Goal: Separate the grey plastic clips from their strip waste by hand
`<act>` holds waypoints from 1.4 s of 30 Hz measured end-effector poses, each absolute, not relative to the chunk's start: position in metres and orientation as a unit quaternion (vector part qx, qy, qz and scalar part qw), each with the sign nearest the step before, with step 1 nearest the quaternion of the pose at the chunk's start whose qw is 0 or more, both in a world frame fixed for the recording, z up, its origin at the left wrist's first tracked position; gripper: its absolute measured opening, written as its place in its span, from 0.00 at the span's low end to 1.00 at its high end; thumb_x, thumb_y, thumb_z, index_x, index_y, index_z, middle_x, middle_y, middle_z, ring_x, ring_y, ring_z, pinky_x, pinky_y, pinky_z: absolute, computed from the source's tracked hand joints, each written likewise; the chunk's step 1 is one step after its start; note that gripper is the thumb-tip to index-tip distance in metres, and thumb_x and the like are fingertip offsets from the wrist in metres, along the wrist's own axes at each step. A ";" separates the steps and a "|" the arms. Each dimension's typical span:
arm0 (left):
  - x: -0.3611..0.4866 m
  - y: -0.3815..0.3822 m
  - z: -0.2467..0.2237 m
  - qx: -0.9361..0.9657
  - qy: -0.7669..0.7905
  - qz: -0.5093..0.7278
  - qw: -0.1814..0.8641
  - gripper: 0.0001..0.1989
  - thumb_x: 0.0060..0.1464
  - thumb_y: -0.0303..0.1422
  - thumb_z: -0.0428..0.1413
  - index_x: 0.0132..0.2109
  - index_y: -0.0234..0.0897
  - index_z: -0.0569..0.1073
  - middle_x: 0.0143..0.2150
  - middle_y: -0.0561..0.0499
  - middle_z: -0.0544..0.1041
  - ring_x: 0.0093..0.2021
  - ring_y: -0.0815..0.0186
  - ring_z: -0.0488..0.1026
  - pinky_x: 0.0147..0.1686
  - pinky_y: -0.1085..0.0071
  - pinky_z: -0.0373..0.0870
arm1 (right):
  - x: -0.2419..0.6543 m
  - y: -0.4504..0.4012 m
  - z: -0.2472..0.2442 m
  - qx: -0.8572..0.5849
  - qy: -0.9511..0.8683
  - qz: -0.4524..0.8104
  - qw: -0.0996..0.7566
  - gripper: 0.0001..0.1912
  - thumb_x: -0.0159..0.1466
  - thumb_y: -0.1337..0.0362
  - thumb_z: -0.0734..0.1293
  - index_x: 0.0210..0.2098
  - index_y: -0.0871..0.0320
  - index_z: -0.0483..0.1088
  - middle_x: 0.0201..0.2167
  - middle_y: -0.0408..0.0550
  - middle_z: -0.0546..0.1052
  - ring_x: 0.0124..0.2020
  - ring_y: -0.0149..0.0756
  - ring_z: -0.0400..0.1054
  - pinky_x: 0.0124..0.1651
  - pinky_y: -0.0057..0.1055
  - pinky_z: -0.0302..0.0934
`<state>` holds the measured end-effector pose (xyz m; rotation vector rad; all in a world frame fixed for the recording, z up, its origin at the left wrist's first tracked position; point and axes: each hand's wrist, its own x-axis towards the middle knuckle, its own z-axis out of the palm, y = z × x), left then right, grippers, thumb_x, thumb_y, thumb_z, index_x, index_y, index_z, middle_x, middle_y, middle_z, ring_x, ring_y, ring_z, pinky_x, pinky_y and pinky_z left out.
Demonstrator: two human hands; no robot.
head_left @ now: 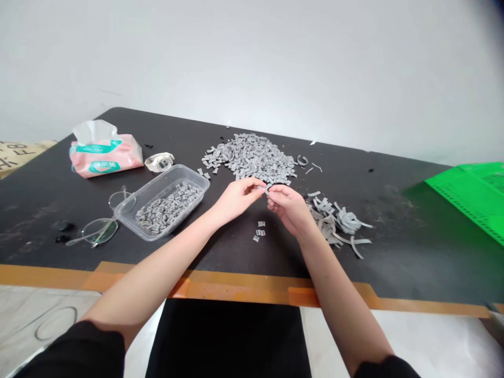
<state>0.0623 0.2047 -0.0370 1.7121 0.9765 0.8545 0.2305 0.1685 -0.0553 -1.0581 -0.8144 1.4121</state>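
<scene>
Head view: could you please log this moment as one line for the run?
left hand: pinching gray piece | right hand: on same piece | nearby: gray pile, strips, tray

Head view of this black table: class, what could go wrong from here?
The left hand and right hand work beside the grey piece pile, so a slip could scatter it. Grey strip offcuts close by might mix in. The eyeglasses beside the clear tray could get knocked.

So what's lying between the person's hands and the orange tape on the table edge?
A few small grey pieces lie on the black tabletop, shown in the head view.
</scene>
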 end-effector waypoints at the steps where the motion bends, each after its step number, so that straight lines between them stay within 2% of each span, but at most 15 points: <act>1: 0.063 0.205 -0.038 0.700 0.394 0.347 0.484 0.10 0.58 0.33 0.57 0.44 0.33 0.79 0.39 0.48 0.81 0.39 0.63 0.76 0.45 0.67 0.69 | 0.230 0.169 -0.056 -0.443 -0.349 0.600 0.567 0.15 0.47 0.62 0.80 0.30 0.59 0.75 0.19 0.38 0.72 0.22 0.25 0.62 0.28 0.24 0.57; 5: 0.066 0.206 -0.044 0.629 0.330 0.389 0.587 0.09 0.55 0.34 0.61 0.40 0.32 0.79 0.32 0.51 0.79 0.34 0.67 0.74 0.43 0.68 0.69 | 0.230 0.168 -0.054 -0.408 -0.347 0.602 0.593 0.12 0.50 0.62 0.79 0.32 0.59 0.78 0.24 0.43 0.77 0.25 0.28 0.67 0.31 0.26 0.61; 8: 0.066 0.209 -0.047 0.527 0.275 0.412 0.691 0.12 0.51 0.36 0.65 0.38 0.31 0.80 0.32 0.50 0.80 0.32 0.69 0.72 0.41 0.68 0.68 | 0.230 0.167 -0.052 -0.393 -0.364 0.594 0.600 0.13 0.49 0.65 0.78 0.36 0.57 0.80 0.31 0.46 0.81 0.31 0.31 0.71 0.35 0.29 0.64; 13: 0.062 0.210 -0.042 0.454 0.244 0.375 0.770 0.14 0.46 0.36 0.70 0.35 0.28 0.81 0.30 0.48 0.80 0.31 0.72 0.73 0.38 0.72 0.68 | 0.229 0.166 -0.052 -0.380 -0.398 0.581 0.599 0.11 0.51 0.61 0.78 0.33 0.57 0.82 0.29 0.46 0.81 0.29 0.31 0.70 0.36 0.31 0.66; 17: 0.062 0.208 -0.038 0.426 0.248 0.364 0.790 0.15 0.43 0.35 0.72 0.36 0.28 0.81 0.31 0.48 0.81 0.32 0.71 0.74 0.39 0.71 0.68 | 0.237 0.166 -0.053 -0.356 -0.417 0.616 0.565 0.11 0.54 0.57 0.78 0.32 0.57 0.82 0.27 0.45 0.80 0.27 0.30 0.70 0.34 0.29 0.65; 21: 0.062 0.208 -0.038 0.453 0.261 0.352 0.777 0.15 0.41 0.35 0.73 0.34 0.29 0.81 0.29 0.49 0.80 0.29 0.72 0.72 0.37 0.70 0.67 | 0.244 0.167 -0.052 -0.392 -0.432 0.633 0.509 0.10 0.54 0.59 0.78 0.28 0.60 0.80 0.23 0.45 0.77 0.23 0.28 0.68 0.27 0.25 0.62; 29: 0.063 0.208 -0.039 0.461 0.248 0.377 0.764 0.14 0.45 0.35 0.71 0.33 0.28 0.79 0.27 0.52 0.77 0.28 0.73 0.70 0.37 0.71 0.66 | 0.238 0.166 -0.051 -0.418 -0.412 0.633 0.505 0.10 0.51 0.63 0.79 0.27 0.60 0.77 0.19 0.42 0.74 0.19 0.26 0.65 0.23 0.24 0.60; 34: 0.063 0.209 -0.038 0.418 0.256 0.389 0.780 0.10 0.48 0.30 0.69 0.34 0.27 0.79 0.29 0.50 0.78 0.30 0.73 0.72 0.38 0.73 0.68 | 0.235 0.164 -0.049 -0.396 -0.409 0.613 0.547 0.13 0.48 0.67 0.79 0.33 0.56 0.78 0.26 0.43 0.79 0.24 0.29 0.70 0.24 0.24 0.61; 37: 0.062 0.209 -0.037 0.372 0.275 0.390 0.796 0.05 0.51 0.26 0.67 0.35 0.27 0.79 0.29 0.50 0.78 0.32 0.73 0.74 0.40 0.74 0.70 | 0.234 0.166 -0.049 -0.395 -0.417 0.564 0.594 0.15 0.45 0.70 0.79 0.33 0.55 0.78 0.27 0.41 0.79 0.25 0.29 0.70 0.26 0.25 0.62; 42: 0.063 0.207 -0.035 0.357 0.273 0.368 0.814 0.02 0.55 0.23 0.63 0.36 0.26 0.79 0.31 0.48 0.78 0.32 0.73 0.75 0.40 0.75 0.71 | 0.234 0.167 -0.053 -0.419 -0.441 0.515 0.604 0.08 0.48 0.67 0.78 0.29 0.56 0.80 0.24 0.43 0.79 0.26 0.30 0.70 0.31 0.29 0.63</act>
